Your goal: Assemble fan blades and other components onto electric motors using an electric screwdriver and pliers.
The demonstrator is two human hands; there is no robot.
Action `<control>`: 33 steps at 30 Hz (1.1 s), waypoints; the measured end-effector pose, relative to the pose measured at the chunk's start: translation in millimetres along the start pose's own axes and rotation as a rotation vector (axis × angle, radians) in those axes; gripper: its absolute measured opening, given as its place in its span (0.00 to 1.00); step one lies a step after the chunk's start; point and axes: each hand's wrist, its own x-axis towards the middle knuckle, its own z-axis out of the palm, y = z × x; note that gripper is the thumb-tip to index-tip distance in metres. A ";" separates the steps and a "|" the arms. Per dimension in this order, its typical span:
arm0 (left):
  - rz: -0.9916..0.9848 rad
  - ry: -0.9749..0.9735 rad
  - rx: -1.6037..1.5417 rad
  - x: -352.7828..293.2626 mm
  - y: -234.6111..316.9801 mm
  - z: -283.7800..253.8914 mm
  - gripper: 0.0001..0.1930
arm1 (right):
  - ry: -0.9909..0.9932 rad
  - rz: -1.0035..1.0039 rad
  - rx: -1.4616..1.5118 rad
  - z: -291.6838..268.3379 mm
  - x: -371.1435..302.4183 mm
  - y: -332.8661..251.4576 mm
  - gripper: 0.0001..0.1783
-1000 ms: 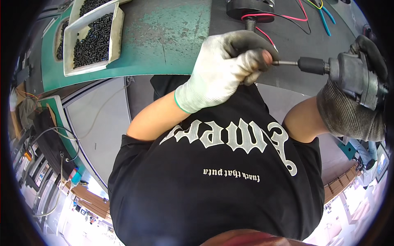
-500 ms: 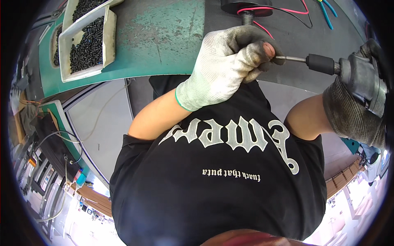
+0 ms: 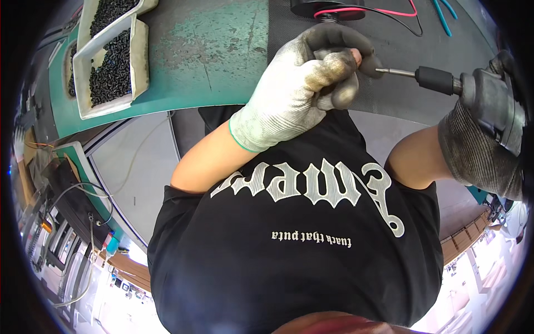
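My left hand (image 3: pixel 295 89), in a white glove blackened at the fingers, is raised near the bench edge with its fingers curled in. A bare fingertip pokes through the glove; whatever lies between the fingers is hidden. My right hand (image 3: pixel 473 147), in a dark grey glove, grips a power screwdriver (image 3: pixel 489 103) at the right. The screwdriver's thin metal bit (image 3: pixel 397 72) points left, its tip close beside the left fingers. Just beyond the left hand sits a round black part (image 3: pixel 328 8) with a threaded stem and red and black wires.
White trays of small black screws stand at the left of the green bench (image 3: pixel 206 67), the nearer tray (image 3: pixel 140 61) by its edge. Blue-handled pliers (image 3: pixel 444 18) lie at the far right. A dark mat (image 3: pixel 389 100) covers the bench's right part.
My left hand has drawn slightly left, and its fingers have loosened from around the bit tip, which now shows bare. The right hand keeps the screwdriver almost in place.
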 end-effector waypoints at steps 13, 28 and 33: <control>-0.065 0.151 0.541 -2.5 11.5 22.6 0.10 | 0.048 -0.046 -0.126 8.4 -2.1 16.4 0.14; -0.348 -0.084 0.113 4.8 12.9 3.5 0.10 | 0.090 -0.080 -0.233 -8.9 2.8 18.2 0.13; -0.372 0.000 -0.177 -3.5 6.0 2.9 0.13 | 0.101 -0.100 -0.278 3.3 -0.5 27.8 0.13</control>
